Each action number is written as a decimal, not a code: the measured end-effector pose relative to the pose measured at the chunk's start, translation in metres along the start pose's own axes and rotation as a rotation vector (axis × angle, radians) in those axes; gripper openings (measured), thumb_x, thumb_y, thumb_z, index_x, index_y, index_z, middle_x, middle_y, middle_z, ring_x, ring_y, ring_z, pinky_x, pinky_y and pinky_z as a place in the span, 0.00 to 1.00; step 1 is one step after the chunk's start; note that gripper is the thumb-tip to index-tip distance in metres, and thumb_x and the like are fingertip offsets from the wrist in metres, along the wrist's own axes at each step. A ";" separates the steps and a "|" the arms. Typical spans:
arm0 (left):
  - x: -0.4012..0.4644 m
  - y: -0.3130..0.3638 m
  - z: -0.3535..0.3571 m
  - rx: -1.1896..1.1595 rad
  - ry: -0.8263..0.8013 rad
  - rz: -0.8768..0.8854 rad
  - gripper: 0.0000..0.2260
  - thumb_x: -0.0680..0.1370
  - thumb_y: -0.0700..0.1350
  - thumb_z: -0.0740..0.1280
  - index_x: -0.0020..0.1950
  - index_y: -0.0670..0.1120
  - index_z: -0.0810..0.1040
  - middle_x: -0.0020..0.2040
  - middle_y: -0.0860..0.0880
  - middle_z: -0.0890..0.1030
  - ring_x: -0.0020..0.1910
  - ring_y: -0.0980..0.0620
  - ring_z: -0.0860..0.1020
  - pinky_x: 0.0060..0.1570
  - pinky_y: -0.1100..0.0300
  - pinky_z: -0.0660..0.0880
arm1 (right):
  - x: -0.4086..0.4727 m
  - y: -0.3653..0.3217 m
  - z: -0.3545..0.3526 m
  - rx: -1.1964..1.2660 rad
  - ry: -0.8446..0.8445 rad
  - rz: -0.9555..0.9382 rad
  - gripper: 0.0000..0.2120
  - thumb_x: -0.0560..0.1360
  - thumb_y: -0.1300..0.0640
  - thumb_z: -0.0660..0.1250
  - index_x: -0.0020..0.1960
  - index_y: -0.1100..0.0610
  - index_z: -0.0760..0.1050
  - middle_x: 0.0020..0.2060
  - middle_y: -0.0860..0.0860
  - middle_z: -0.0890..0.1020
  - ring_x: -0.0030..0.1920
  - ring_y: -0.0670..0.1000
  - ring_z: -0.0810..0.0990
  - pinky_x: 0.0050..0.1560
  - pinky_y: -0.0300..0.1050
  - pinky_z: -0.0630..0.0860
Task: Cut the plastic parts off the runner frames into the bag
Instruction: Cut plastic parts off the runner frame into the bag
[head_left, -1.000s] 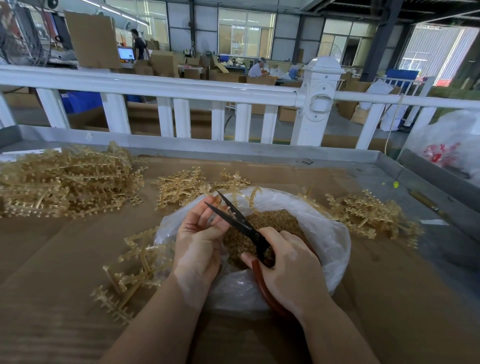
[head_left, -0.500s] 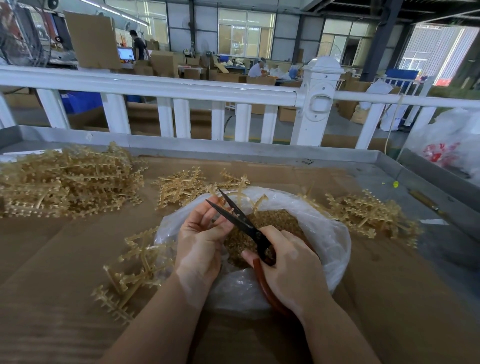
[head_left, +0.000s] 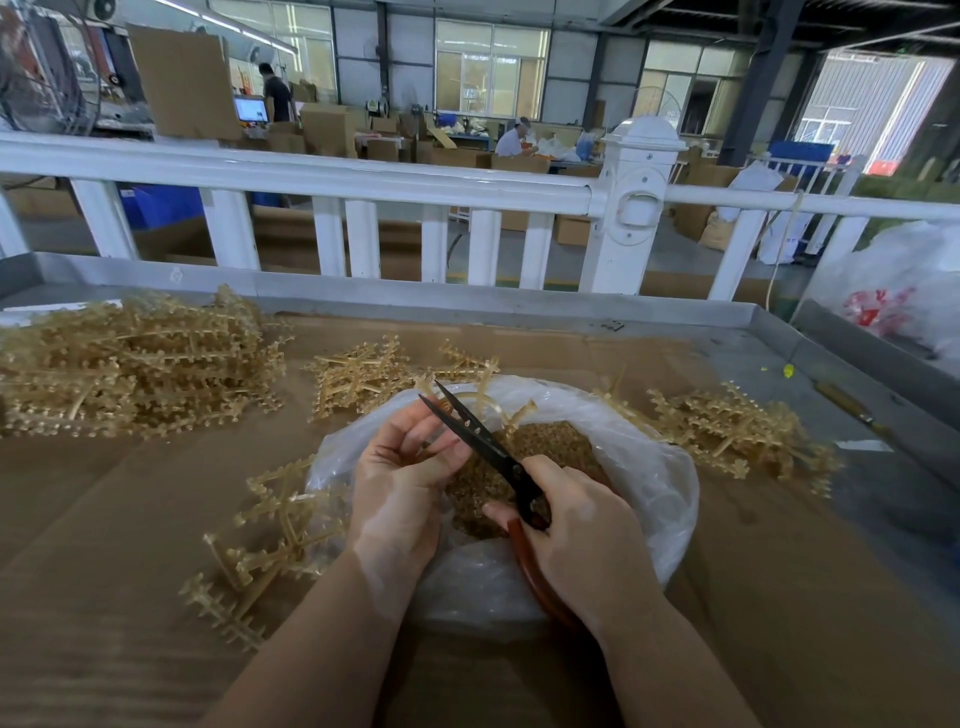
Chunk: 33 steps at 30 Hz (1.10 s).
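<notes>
Since a half-second ago the scissors (head_left: 485, 441) have tipped a little steeper and their blades have nearly closed; both hands stay over the bag (head_left: 649, 467). At lower centre, the right hand (head_left: 576, 540) grips the red handles, mostly hidden under its palm. Left of it, the left hand (head_left: 400, 478) curls its fingers round a runner frame (head_left: 511, 415), of which only pale strips show past the blades; what the blades bite is too small to make out. Cut parts (head_left: 540, 441) fill the bag's mouth. One frame (head_left: 270, 535) lies on the counter (head_left: 104, 545) at lower left, partly behind the left forearm. Farther up, frames sit in piles (head_left: 130, 364) at left, centre and right. Beyond stands a white railing (head_left: 332, 182).
</notes>
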<state>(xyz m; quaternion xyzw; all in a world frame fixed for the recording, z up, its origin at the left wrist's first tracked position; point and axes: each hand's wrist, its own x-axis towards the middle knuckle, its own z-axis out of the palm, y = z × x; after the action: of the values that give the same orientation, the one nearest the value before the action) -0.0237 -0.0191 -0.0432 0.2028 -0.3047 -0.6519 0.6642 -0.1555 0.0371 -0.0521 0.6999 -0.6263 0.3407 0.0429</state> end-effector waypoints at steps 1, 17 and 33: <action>0.000 0.000 0.000 0.010 0.003 0.008 0.19 0.61 0.24 0.63 0.46 0.41 0.74 0.28 0.54 0.70 0.29 0.59 0.73 0.37 0.66 0.78 | 0.000 0.000 0.000 -0.003 0.000 -0.002 0.15 0.72 0.39 0.66 0.50 0.49 0.76 0.35 0.44 0.78 0.36 0.46 0.76 0.35 0.34 0.70; 0.002 0.000 -0.005 -0.016 0.096 -0.022 0.14 0.70 0.24 0.62 0.46 0.43 0.73 0.33 0.51 0.82 0.40 0.53 0.84 0.38 0.63 0.80 | 0.001 -0.001 -0.002 -0.008 0.001 -0.008 0.16 0.72 0.40 0.67 0.52 0.50 0.78 0.37 0.47 0.81 0.38 0.47 0.79 0.38 0.35 0.70; 0.003 0.002 -0.006 -0.049 0.150 -0.122 0.09 0.70 0.30 0.64 0.47 0.40 0.76 0.39 0.44 0.83 0.36 0.53 0.83 0.37 0.65 0.80 | 0.000 0.001 0.001 -0.070 0.063 -0.031 0.20 0.72 0.36 0.60 0.51 0.49 0.76 0.36 0.45 0.79 0.38 0.48 0.78 0.37 0.42 0.77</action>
<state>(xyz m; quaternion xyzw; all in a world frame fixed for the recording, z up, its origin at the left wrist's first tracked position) -0.0186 -0.0226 -0.0458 0.2531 -0.2250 -0.6814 0.6489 -0.1559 0.0366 -0.0534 0.6967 -0.6251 0.3397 0.0925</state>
